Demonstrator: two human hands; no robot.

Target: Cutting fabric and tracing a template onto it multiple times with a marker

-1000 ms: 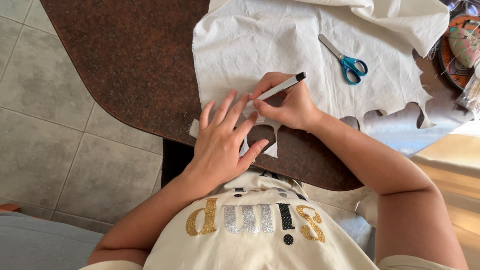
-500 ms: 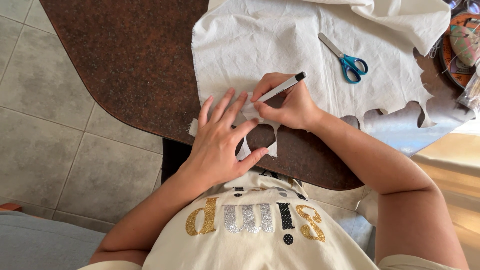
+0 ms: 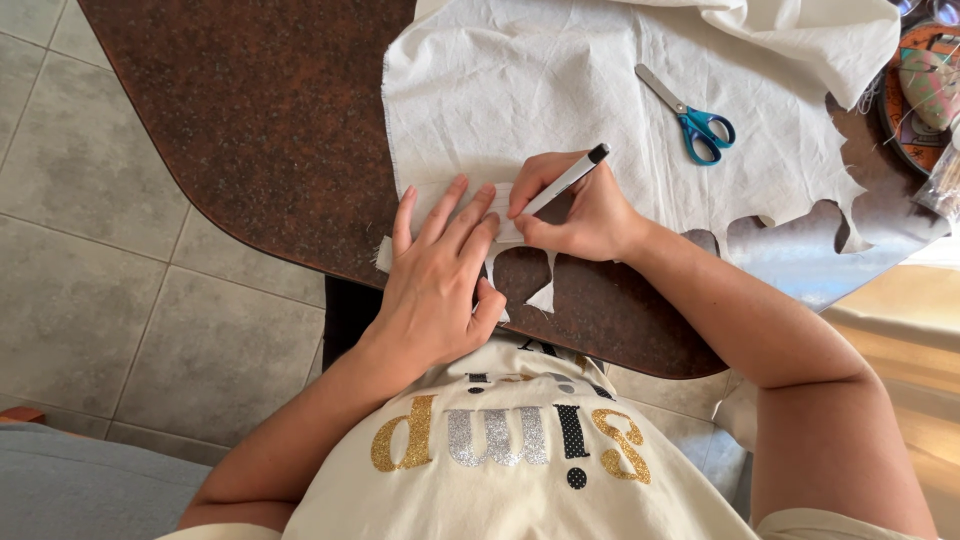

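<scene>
A cream cloth (image 3: 520, 90) with shapes cut out of its near edge lies on a dark brown stone table (image 3: 270, 110). My left hand (image 3: 440, 275) rests flat on the cloth's near edge, fingers spread, pressing down a small white piece under the fingertips. Just to its right, my right hand (image 3: 580, 215) grips a white marker pen (image 3: 565, 182) with a black cap end, its tip down on the cloth beside my left fingertips. The pen's tip is hidden by my fingers.
Blue-handled scissors (image 3: 690, 115) lie shut on the cloth, farther away and to the right. A round patterned dish (image 3: 915, 90) with odds and ends sits at the table's right edge. Grey floor tiles (image 3: 120, 300) lie to the left; the table's curved edge is against my body.
The right hand and pen have shifted very slightly along the cloth edge. The left hand stays pressed in place.
</scene>
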